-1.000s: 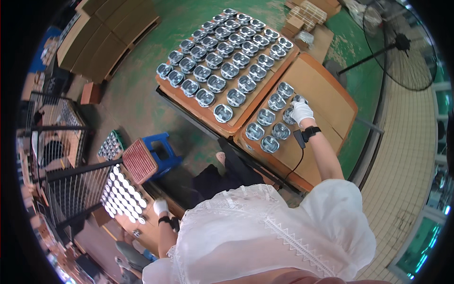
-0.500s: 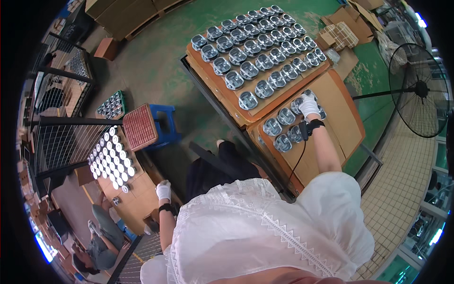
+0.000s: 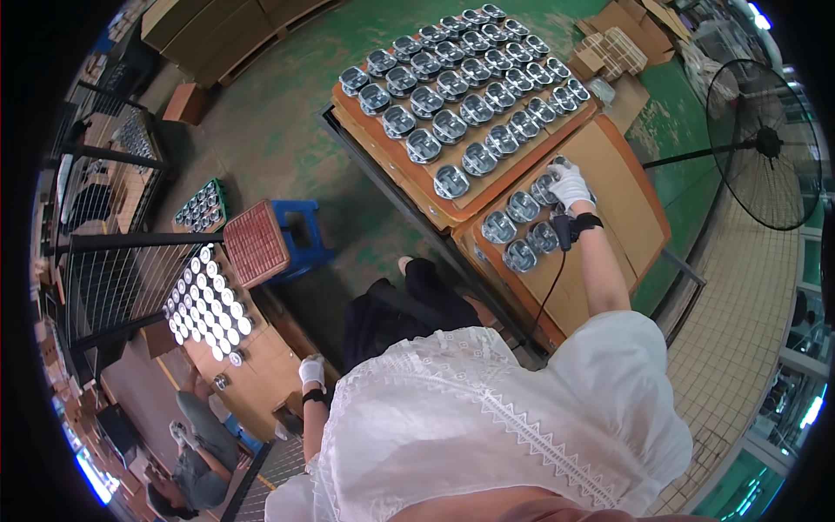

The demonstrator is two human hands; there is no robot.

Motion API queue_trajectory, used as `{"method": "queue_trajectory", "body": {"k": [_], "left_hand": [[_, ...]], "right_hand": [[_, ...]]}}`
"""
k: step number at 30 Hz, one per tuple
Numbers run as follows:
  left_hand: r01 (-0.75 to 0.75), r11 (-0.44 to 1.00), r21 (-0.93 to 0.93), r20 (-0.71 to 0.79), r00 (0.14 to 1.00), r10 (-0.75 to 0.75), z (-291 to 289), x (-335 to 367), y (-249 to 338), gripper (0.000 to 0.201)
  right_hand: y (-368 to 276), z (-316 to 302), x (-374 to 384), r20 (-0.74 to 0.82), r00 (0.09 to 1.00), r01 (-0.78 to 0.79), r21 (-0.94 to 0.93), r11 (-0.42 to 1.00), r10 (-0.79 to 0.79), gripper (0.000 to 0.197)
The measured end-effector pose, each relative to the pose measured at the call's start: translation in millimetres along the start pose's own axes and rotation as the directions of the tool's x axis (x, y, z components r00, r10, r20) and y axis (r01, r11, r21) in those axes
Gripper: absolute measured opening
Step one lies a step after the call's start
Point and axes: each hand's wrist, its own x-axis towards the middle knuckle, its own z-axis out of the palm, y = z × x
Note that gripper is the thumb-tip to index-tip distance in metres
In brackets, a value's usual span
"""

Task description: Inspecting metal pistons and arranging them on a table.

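My right hand (image 3: 570,186), in a white glove, reaches over the near cardboard sheet (image 3: 612,178). Its fingers are closed around a metal piston (image 3: 559,162) at the far end of a small group, mostly covered by the glove. Beside it, more pistons stand in two short rows, among them one piston (image 3: 520,256) at the near end. A black strap with a cable (image 3: 557,277) circles my right wrist. My left hand (image 3: 311,371), also gloved, hangs by the side of the left worktable with its fingers curled in; I make out nothing in them.
Many pistons (image 3: 476,110) stand in rows on the farther cardboard stack. At left, white-topped round parts (image 3: 211,300) cover part of a worktable (image 3: 252,365). A red woven seat pad (image 3: 256,244) rests by a blue stool (image 3: 302,230). A fan (image 3: 767,143) stands right; a person (image 3: 204,461) sits lower left.
My right hand has shifted slightly left, and its fingers now close at the piston group's far edge. My left hand has come down and nearer my body. The whole view has tilted slightly.
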Motion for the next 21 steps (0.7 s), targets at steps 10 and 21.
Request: {"method": "queue_trajectory", "body": {"k": [10, 21], "left_hand": [[-0.074, 0.997, -0.016, -0.006, 0.997, 0.074, -13, 23, 5, 0.036], [0.070, 0.890, -0.451, -0.153, 0.976, -0.154, -86, 33, 70, 0.029]], "right_hand": [[42, -12, -53, 0.110, 0.991, -0.070, -0.025, 0.997, 0.072, 0.038], [46, 22, -57, 0.098, 0.976, -0.188, -0.090, 0.978, 0.197, 0.040]]}}
